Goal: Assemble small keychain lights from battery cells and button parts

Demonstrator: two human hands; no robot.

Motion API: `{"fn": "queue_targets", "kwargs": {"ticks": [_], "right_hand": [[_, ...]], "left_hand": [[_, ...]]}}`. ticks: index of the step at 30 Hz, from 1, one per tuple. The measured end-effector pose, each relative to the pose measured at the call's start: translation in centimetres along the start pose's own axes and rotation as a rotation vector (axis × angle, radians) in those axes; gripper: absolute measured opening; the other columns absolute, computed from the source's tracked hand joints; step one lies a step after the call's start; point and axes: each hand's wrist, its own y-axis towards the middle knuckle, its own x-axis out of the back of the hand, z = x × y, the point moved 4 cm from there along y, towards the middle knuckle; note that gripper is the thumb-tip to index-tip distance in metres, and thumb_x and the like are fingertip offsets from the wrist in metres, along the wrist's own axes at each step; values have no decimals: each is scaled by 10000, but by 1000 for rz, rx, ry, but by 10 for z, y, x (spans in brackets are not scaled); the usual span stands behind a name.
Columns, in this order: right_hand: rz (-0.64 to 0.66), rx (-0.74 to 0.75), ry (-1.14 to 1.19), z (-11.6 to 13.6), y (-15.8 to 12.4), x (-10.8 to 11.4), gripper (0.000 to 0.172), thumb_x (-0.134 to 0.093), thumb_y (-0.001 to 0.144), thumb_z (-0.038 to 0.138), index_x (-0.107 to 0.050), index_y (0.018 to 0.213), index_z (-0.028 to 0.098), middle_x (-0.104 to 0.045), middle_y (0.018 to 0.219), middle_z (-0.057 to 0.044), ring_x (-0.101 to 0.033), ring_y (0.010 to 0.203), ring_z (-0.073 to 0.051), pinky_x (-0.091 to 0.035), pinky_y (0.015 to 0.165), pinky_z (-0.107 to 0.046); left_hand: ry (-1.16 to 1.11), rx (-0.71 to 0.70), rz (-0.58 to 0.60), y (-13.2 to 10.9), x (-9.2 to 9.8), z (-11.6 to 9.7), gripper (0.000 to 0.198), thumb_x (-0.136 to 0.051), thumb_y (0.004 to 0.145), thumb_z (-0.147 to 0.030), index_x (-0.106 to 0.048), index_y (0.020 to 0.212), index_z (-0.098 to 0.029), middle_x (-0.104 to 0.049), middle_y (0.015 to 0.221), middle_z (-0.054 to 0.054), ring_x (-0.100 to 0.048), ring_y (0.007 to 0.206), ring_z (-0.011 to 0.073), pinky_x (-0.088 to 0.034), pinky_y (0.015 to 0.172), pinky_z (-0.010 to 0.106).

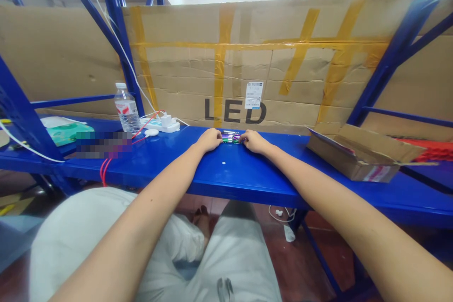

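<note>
On the blue shelf top (247, 170), close to its back edge, lies a small row of shiny pens (231, 137) in silver, purple and green, side by side. My left hand (210, 140) is at the row's left end, fingers curled and fingertips against it. At the right end my right hand (253, 141) pinches in the same way. Between them the pens lie level; their ends are partly hidden by my fingers. A small white round spot (223, 163) shows on the shelf in front of them.
An open cardboard box (354, 155) stands right, with red material (435, 149) beyond it. Left are a water bottle (126, 109), a power strip (166, 124) with cables, and a green packet (69, 130). A large carton (184, 75) closes off the back.
</note>
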Motion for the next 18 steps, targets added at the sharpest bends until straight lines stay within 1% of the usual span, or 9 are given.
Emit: {"fn": "queue_targets", "kwargs": {"ticks": [2, 5, 7, 9, 12, 15, 18], "right_hand": [[-44, -43, -25, -6, 1, 2, 354, -480, 821, 16, -742, 1031, 128, -685, 1092, -160, -633, 985, -241, -440, 872, -283], [-75, -167, -36, -21, 2, 4, 329, -513, 805, 30, -703, 1060, 111, -703, 1085, -171, -638, 1004, -261, -448, 845, -294], [-20, -250, -39, -33, 2, 3, 271, -547, 803, 58, -708, 1014, 113, -721, 1064, -176, -651, 985, -275, -455, 812, -300], [53, -288, -46, -42, 1, 2, 212, -572, 800, 73, -724, 941, 120, -735, 1043, -176, -664, 971, -276, -458, 798, -298], [106, -292, 15, -49, 0, 3, 175, -598, 808, 103, -735, 912, 134, -752, 1018, -145, -680, 942, -251, -465, 783, -284], [132, -276, 89, -48, -2, 6, 160, -617, 812, 132, -741, 913, 139, -761, 1004, -124, -687, 910, -231, -474, 763, -277], [146, -260, 90, -43, -5, 10, 155, -629, 811, 137, -743, 917, 136, -762, 1001, -123, -688, 903, -230, -474, 752, -279]], "left_hand": [[32, 43, -55, -1, 5, 2, 106, -743, 721, -280, -676, 754, -205, -675, 909, 116, -594, 1047, 321, -422, 998, 416], [172, 211, -147, -4, 16, 10, 136, -651, 804, -308, -691, 877, -201, -703, 1009, 150, -612, 1073, 328, -450, 969, 437], [310, 343, -149, -7, 23, 18, 178, -623, 811, -278, -701, 940, -184, -705, 1064, 190, -617, 1105, 358, -462, 953, 463], [392, 412, -107, -10, 27, 23, 251, -635, 790, -255, -706, 1006, -150, -681, 1136, 244, -608, 1145, 407, -461, 949, 498], [412, 425, -56, -11, 28, 26, 321, -636, 782, -253, -698, 1070, -125, -649, 1205, 279, -606, 1156, 442, -460, 937, 521], [414, 416, -24, -11, 27, 25, 322, -626, 779, -253, -690, 1079, -157, -666, 1197, 251, -625, 1129, 423, -481, 907, 503], [411, 402, -6, -11, 27, 22, 298, -618, 780, -257, -688, 1060, -181, -679, 1191, 228, -636, 1116, 402, -491, 900, 489]]}}
